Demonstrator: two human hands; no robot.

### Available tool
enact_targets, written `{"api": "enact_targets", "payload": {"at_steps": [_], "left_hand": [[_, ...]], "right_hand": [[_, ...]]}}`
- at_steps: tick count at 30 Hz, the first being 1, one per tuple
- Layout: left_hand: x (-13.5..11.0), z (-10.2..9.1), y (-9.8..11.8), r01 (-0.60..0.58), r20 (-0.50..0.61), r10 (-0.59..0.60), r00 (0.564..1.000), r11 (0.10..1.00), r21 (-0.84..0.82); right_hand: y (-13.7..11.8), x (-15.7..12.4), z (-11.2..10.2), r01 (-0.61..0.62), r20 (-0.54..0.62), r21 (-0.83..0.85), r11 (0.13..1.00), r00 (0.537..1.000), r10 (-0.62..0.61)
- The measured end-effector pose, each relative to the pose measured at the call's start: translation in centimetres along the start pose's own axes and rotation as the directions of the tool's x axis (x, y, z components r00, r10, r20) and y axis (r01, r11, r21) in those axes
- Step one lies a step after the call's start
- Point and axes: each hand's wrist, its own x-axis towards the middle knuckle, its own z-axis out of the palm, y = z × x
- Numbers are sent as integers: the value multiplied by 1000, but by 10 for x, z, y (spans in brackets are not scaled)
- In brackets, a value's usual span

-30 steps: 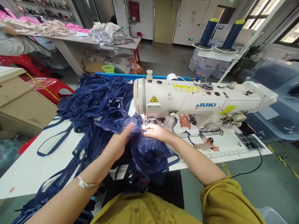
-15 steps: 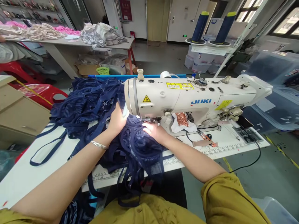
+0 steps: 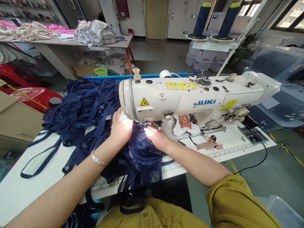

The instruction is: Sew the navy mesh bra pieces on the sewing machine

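A navy bra (image 3: 144, 148) lies under the needle end of the white sewing machine (image 3: 152, 98), its cup and straps draped over the table's front edge. My right hand (image 3: 157, 138) pinches the bra's edge just in front of the presser foot (image 3: 152, 124). To the left of the needle, my left hand (image 3: 121, 128) is closed on the fabric; its fingertips are partly hidden by the machine head. Lamp light falls brightly on this hand. A large heap of navy bras (image 3: 80, 110) rests on the table, left of and behind my left hand.
Scissors (image 3: 211, 139) and a brown strip lie right of my right arm, beside a pouch of copper-coloured beads (image 3: 184, 122). A ruler tape (image 3: 228, 150) runs along the table's front. Two navy thread cones (image 3: 201, 22) stand behind. A red stool (image 3: 35, 95) is at left.
My left hand has turned and come closer to the needle, lower beside the machine head. My right hand stays near the presser foot. The view has shifted slightly.
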Motion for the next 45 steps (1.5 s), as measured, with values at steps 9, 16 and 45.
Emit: {"api": "enact_targets", "payload": {"at_steps": [9, 16, 45], "left_hand": [[-18, 18, -10, -281, 326, 325, 888, 944, -174], [-11, 11, -21, -341, 296, 420, 858, 896, -285], [-27, 15, -16, -267, 286, 356, 889, 913, -307]], "right_hand": [[12, 6, -3, -116, 16, 157, 981, 993, 115], [15, 3, -10, -166, 66, 234, 958, 986, 154], [27, 18, 3, -324, 30, 167, 931, 946, 324]]}}
